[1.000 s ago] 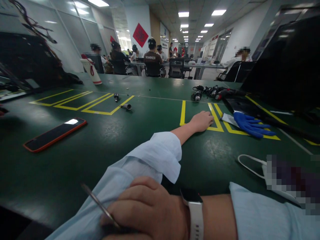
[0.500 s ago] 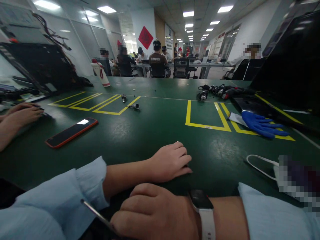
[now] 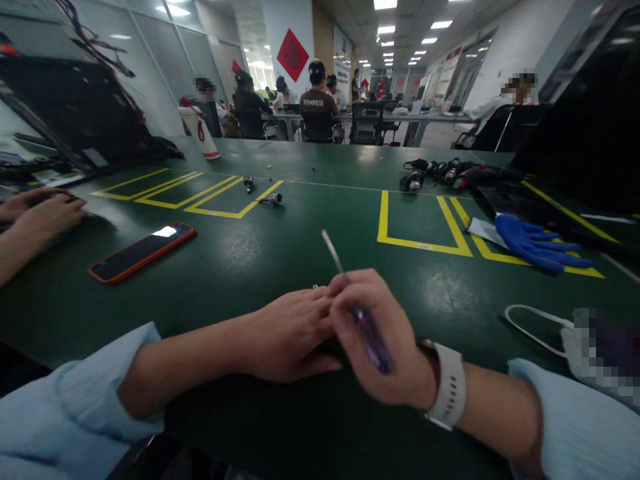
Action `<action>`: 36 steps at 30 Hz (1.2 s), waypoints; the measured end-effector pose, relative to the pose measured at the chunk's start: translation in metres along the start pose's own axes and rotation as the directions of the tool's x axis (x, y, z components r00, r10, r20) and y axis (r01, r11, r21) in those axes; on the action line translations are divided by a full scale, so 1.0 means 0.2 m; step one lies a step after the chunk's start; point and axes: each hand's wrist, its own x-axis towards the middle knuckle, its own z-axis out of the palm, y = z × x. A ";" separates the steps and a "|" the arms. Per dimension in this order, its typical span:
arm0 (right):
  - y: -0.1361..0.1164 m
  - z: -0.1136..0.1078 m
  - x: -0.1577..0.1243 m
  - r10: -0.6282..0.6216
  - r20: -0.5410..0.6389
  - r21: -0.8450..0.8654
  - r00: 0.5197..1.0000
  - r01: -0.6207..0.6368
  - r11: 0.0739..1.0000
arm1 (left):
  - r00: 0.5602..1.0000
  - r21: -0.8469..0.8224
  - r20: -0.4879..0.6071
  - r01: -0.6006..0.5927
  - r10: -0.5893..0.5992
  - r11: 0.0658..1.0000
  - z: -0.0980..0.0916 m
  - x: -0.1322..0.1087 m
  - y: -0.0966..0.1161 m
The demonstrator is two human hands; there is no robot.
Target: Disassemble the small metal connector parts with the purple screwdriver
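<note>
My right hand [image 3: 385, 340] is closed round a screwdriver [image 3: 357, 313] with a purple handle; its thin metal shaft points up and away from me. A white watch sits on that wrist. My left hand [image 3: 290, 333] rests palm down on the green table [image 3: 300, 227], fingers loosely curled, its fingertips touching my right hand. A tiny metal piece shows at the left fingertips; what it is I cannot make out. Both hands meet near the table's front middle.
A phone in an orange case [image 3: 141, 251] lies at left. Another person's hands [image 3: 37, 213] work at far left. Blue gloves [image 3: 537, 242], black tools [image 3: 440, 175], two small metal parts [image 3: 263, 191], a white bottle [image 3: 199, 132] and a face mask [image 3: 545, 327] lie around. People sit behind.
My left hand drew back from the yellow-marked box to the front of the table. My right hand rose from my left sleeve and swung the screwdriver up beside the left hand.
</note>
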 end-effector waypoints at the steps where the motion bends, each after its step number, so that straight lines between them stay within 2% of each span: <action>1: 0.04 -0.01 0.01 0.098 -0.101 0.009 0.990 -0.097 0.995 | 0.999 -0.038 0.043 0.005 -0.003 0.999 -0.04 -0.01 0.01; 3: 0.11 -0.02 0.02 0.257 -0.203 0.026 0.945 -0.258 0.966 | 0.991 -0.089 0.129 0.034 -0.022 0.995 -0.09 -0.02 0.01; 6: 0.18 0.00 0.03 0.466 -0.191 0.048 0.864 -0.466 0.883 | 0.985 -0.136 0.169 0.064 -0.040 0.989 -0.12 -0.02 -0.02; 8: 0.18 0.01 0.03 0.525 -0.151 0.058 0.837 -0.523 0.850 | 0.991 -0.133 0.133 0.049 -0.031 0.990 -0.11 -0.02 -0.04; 13: 0.16 0.01 0.02 0.527 -0.102 0.067 0.844 -0.522 0.850 | 0.996 -0.027 0.086 -0.002 0.004 1.000 -0.09 -0.02 -0.06; 20: 0.18 0.01 0.03 0.552 -0.149 0.067 0.820 -0.549 0.833 | 0.995 0.211 -0.011 -0.094 0.098 0.973 -0.11 -0.03 -0.04; 23: 0.18 0.00 0.02 0.553 -0.143 0.103 0.821 -0.544 0.833 | 0.992 0.283 -0.010 -0.120 0.128 0.952 -0.11 -0.04 -0.05; 27: 0.19 0.00 0.01 0.602 -0.129 0.178 0.788 -0.578 0.796 | 0.990 0.226 0.004 -0.140 0.143 0.964 -0.11 -0.04 -0.06; 31: 0.22 0.00 0.02 0.636 -0.156 0.242 0.756 -0.595 0.766 | 0.989 0.132 -0.058 -0.129 0.138 0.983 -0.09 -0.05 -0.08; 34: 0.23 0.00 0.02 0.641 -0.168 0.278 0.749 -0.588 0.760 | 0.985 0.146 -0.120 -0.107 0.125 0.983 -0.08 -0.06 -0.10; 36: 0.24 0.00 0.02 0.652 -0.166 0.290 0.740 -0.596 0.749 | 0.985 0.165 -0.120 -0.099 0.120 0.981 -0.08 -0.07 -0.11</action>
